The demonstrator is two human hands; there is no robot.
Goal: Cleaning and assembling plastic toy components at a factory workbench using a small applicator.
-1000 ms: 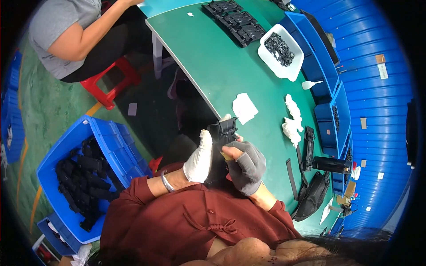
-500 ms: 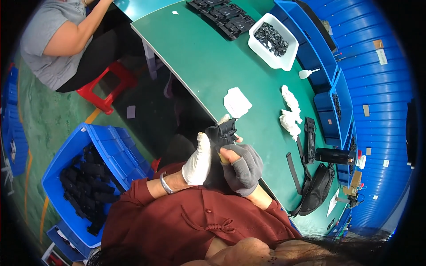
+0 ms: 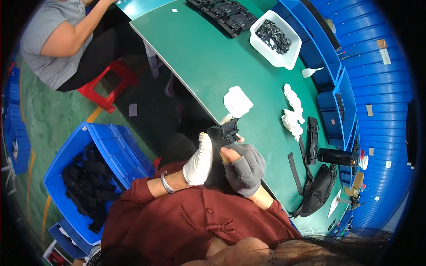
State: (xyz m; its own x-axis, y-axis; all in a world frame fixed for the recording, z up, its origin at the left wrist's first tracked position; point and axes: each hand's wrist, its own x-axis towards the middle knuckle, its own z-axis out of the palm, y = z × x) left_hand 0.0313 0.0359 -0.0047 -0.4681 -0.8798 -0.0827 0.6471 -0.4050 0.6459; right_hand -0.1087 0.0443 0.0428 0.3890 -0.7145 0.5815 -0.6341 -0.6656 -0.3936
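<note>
A black moulded plastic part [image 3: 228, 130] is held up at the table's near edge, between both of my hands. My left hand [image 3: 199, 162], in a white glove, supports it from the left and behind, with a fingertip showing past its far side. My right hand [image 3: 243, 168] wears a grey fingerless glove and grips the part's near right side, thumb against it. The fingers curled behind the part are partly hidden. Just beyond it, a small stack of white paper sheets [image 3: 237, 102] lies on the green table [image 3: 199, 57].
A white tub [image 3: 288, 60] of small black pieces and several black moulded parts [image 3: 226, 17] sit at the far side. White cloth [image 3: 293, 117], a black bag [image 3: 316, 193] and a black bottle [image 3: 337, 157] lie right. A blue crate [image 3: 66, 155] of black parts stands left; a person [image 3: 57, 44] sits beyond.
Both hands keep the black part in nearly the same place and pose. The whole view has shifted very slightly.
</note>
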